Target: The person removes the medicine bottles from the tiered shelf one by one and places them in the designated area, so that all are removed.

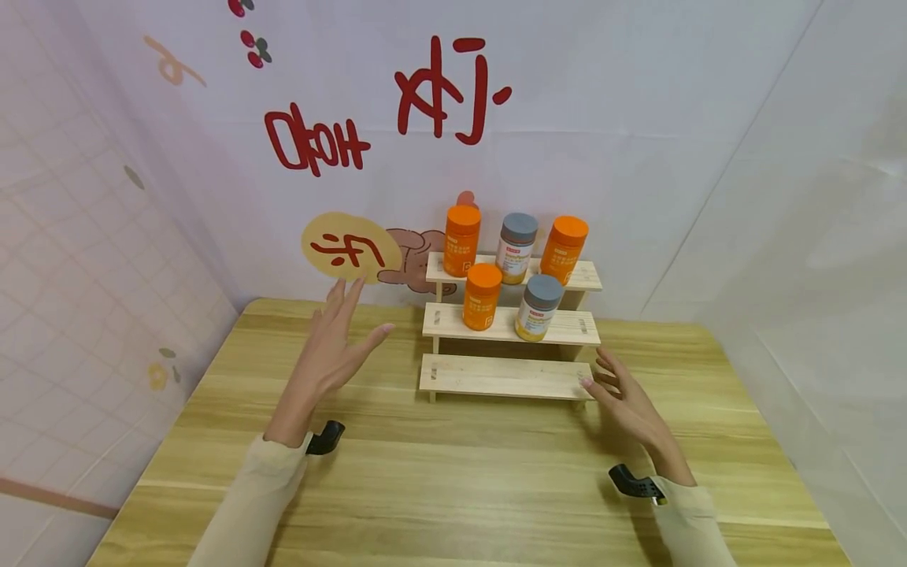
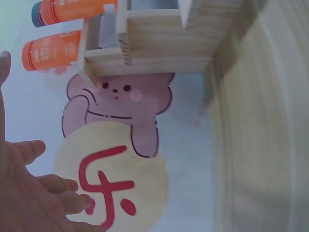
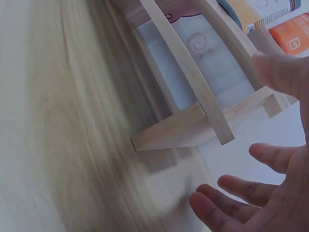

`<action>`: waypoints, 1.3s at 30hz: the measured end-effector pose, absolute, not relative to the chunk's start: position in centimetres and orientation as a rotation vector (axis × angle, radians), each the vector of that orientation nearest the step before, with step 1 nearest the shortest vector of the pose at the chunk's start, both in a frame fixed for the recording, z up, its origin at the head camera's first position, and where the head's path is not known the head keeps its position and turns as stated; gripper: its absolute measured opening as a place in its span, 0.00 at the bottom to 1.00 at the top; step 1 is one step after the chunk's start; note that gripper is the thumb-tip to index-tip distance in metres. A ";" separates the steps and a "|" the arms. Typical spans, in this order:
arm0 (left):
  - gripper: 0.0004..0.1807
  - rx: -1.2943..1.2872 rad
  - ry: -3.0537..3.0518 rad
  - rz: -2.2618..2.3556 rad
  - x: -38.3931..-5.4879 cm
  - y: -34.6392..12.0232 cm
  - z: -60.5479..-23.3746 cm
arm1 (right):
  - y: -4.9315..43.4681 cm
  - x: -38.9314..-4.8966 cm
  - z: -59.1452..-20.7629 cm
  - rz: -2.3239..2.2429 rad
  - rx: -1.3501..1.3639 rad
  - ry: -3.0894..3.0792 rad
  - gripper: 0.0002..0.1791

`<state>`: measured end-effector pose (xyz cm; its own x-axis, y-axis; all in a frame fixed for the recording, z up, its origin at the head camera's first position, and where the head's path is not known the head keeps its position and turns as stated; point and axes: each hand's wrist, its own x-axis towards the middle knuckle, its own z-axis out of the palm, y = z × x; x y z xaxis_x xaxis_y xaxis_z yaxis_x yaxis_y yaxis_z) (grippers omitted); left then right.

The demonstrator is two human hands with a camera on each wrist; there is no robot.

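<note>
Left hand, thumb and fingers spread, hangs near the table's back left corner. Near the middle of the table's back edge stands a three-step wooden rack. Its top step carries an orange jar, a grey-lidded jar and another orange jar; its middle step, a third orange jar and, rightward, a second grey-lidded jar. Right hand, fingers loosely parted, is just beside the bottom step's right end.
</note>
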<state>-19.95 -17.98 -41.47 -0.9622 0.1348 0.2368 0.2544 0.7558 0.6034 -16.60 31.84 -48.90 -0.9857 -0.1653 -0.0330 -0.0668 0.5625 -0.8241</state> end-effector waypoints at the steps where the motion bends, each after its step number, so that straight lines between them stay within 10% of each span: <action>1: 0.49 -0.317 -2.767 -0.995 -20.1 -17.8 -41.3 | 31.8 -16.6 -49.0 -1.410 -0.195 2.684 0.44; 39: 0.46 -0.452 -2.542 -1.391 -24.9 -11.8 -36.1 | 31.1 -17.3 -50.1 -1.681 0.123 2.459 0.40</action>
<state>-24.91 -11.81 -36.08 -0.9312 0.1663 0.3243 0.3628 0.5081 0.7812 -17.29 31.14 -50.07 -0.9837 -0.0226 -0.1782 0.1578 0.3647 -0.9176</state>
